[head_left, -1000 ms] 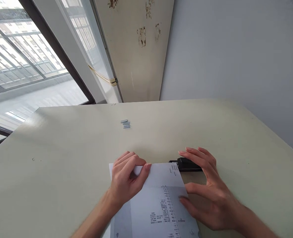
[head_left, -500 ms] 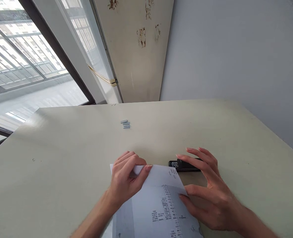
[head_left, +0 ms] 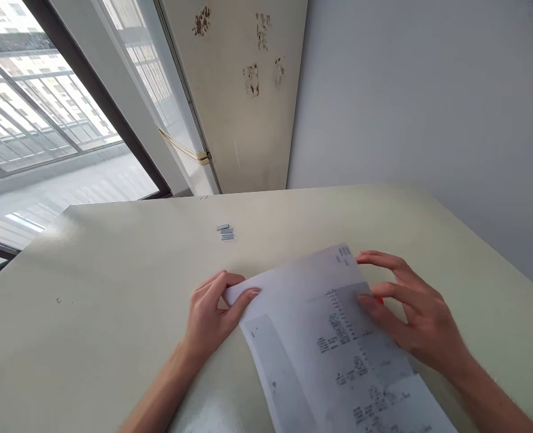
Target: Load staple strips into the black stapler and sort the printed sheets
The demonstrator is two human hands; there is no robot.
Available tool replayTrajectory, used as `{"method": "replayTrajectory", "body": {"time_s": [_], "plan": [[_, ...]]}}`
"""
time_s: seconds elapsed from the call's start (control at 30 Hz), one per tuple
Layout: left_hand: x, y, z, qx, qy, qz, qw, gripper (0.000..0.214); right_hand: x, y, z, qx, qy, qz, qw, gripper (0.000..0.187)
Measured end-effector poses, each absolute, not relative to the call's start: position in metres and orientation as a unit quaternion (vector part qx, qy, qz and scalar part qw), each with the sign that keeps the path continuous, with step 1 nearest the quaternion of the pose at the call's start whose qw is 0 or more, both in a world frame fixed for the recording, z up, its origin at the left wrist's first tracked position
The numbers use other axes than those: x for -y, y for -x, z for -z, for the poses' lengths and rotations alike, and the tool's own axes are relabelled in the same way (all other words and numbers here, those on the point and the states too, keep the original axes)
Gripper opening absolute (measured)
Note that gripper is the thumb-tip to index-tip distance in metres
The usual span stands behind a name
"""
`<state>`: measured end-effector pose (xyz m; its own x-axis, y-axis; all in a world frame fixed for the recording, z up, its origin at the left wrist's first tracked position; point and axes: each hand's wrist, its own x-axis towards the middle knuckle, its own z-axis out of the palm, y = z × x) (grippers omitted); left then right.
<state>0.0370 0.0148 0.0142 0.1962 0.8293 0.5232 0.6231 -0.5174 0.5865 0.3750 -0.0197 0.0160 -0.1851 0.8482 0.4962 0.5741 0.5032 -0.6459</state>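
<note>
A printed sheet of paper (head_left: pixel 320 325) lies slanted on the cream table (head_left: pixel 113 313), its far corner lifted. My left hand (head_left: pixel 212 313) pinches the sheet's near-left corner between thumb and fingers. My right hand (head_left: pixel 411 313) holds the sheet's right edge, thumb on the printed side and fingers curled behind it. The black stapler seen a moment ago is hidden behind the paper. A few short strips of staples (head_left: pixel 225 232) lie farther back on the table, apart from both hands.
The table's far edge meets a grey wall (head_left: pixel 429 108) and a stained cream panel (head_left: pixel 248 90). A large window with a dark frame (head_left: pixel 90 90) stands at the left. The table's right edge runs close to the wall.
The sheet has swung up and to the right and now covers the stapler. My right hand moved from beside the stapler to the paper's right edge. My left hand kept its pinch.
</note>
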Motion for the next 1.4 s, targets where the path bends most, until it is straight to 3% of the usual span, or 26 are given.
{"method": "replayTrajectory", "body": {"time_s": [0.33, 0.6, 0.73, 0.9, 1.4], "plan": [[-0.007, -0.051, -0.005, -0.434, -0.799, -0.324, 0.261, 0.014, 0.0, -0.423, -0.011, 0.583, 0.712, -0.159, 0.358, 0.039], [-0.009, -0.053, -0.006, -0.412, -0.832, -0.268, 0.257, 0.016, -0.011, -0.48, 0.007, 0.519, 0.78, -0.018, 0.35, 0.033], [-0.01, -0.055, -0.009, -0.411, -0.836, -0.266, 0.248, 0.018, -0.011, -0.478, 0.013, 0.526, 0.765, 0.083, 0.362, 0.044], [-0.01, -0.057, -0.011, -0.405, -0.844, -0.269, 0.226, 0.016, -0.014, -0.463, 0.03, 0.629, 0.721, -0.005, 0.29, 0.028], [-0.013, -0.059, -0.008, -0.402, -0.851, -0.265, 0.21, 0.017, -0.023, -0.446, 0.048, 0.636, 0.738, -0.032, 0.225, 0.052]]}}
